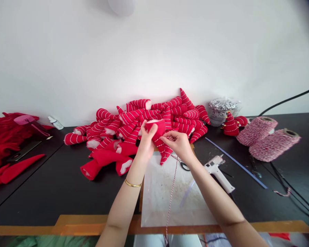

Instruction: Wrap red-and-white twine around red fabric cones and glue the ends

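Note:
My left hand (147,139) is wrapped round a red stuffed cone (158,129), its wide end up with white stuffing showing. Red-and-white twine (173,187) is wound on the cone's lower part, and its tip points down. At the cone's right side, my right hand (179,144) pinches the twine with thumb and forefinger. From there the twine hangs over a pale sheet (154,206) and past the table's front edge. Black-handled scissors (184,166) lie partly hidden beneath my right hand.
Behind my hands is a pile of twine-wound cones (105,125); plain red cones (105,159) lie in front. A glue gun (218,173), a glue stick (235,163) and twine spools (274,144) are at right. Red felt pieces (23,168) and a phone (24,151) are at left.

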`<state>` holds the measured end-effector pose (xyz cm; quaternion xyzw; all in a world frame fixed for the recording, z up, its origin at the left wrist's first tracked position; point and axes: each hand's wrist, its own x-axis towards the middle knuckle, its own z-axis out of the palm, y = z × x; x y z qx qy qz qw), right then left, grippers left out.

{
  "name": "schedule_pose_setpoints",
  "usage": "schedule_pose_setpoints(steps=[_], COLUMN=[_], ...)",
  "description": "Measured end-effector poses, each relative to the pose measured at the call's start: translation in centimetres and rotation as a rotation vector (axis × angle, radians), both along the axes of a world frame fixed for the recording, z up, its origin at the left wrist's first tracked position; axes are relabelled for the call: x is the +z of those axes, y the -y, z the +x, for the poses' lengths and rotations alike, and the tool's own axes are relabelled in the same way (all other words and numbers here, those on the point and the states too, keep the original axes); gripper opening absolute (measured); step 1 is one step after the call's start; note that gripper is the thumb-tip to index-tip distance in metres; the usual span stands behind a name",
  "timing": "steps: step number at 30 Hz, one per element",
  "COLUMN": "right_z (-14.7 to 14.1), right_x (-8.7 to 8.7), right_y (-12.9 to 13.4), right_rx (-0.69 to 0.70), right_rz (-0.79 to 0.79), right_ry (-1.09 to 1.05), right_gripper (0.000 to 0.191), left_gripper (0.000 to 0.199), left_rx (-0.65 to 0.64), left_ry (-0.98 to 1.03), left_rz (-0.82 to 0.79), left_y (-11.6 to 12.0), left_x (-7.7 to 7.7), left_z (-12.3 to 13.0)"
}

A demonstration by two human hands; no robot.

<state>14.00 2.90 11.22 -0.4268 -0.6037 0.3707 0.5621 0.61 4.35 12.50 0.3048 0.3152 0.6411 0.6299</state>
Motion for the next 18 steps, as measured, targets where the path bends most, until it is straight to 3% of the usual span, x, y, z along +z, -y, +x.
schedule_pose_setpoints(steps=[2,8,18], right_z=[0.0,0.8,1.3], right_x=[0.2,1.0,0.5], right_y=[0.3,0.3,-0.7], right_rx=[0.093,0.269,0.38], right_rz=[-0.032,-0.171,-0.307], right_ry=[0.007,-0.134,-0.322], right_gripper=[0.03,0.035,0.038], left_gripper=[0.078,0.045,0.057], left_rx=[0.004,-0.087,-0.258], left_ry=[-0.058,-0.045,0.074], left_rz=[0.045,0.071,-0.086], left_y=[-0.1,0.3,0.4], left_x=[-0.4,0.3,0.9], left_z=[0.1,-0.3,-0.9])
